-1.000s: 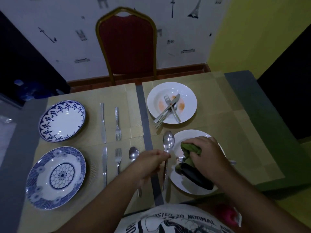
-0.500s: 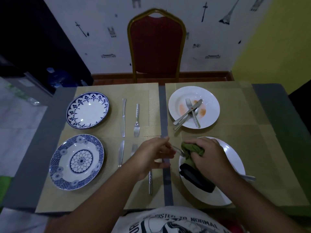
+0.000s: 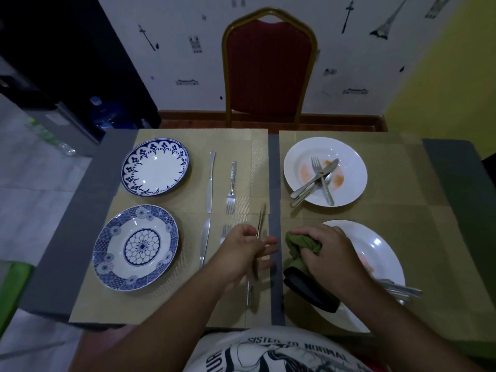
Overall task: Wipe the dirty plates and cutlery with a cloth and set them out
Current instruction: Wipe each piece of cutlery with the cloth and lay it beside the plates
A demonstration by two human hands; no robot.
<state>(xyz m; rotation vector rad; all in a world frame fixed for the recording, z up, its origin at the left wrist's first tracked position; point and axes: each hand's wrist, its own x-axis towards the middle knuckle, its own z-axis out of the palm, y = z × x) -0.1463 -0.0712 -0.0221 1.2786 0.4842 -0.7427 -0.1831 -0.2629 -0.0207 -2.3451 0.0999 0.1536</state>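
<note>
The left hand [image 3: 241, 251] pinches a thin, hard, slippery spoon [image 3: 259, 224] by its handle, left of the near white plate [image 3: 375, 253]. The right hand [image 3: 324, 251] squeezes the soft cloth [image 3: 298, 245].

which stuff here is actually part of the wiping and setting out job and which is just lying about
Part of the job:
- crumpled green cloth in the right hand
- blurred silver utensil in the left hand
- stained white plate with used cutlery
- near white plate
- two blue-patterned plates, already set out

Just about:
- red padded chair
- blue water bottle on the floor
</note>
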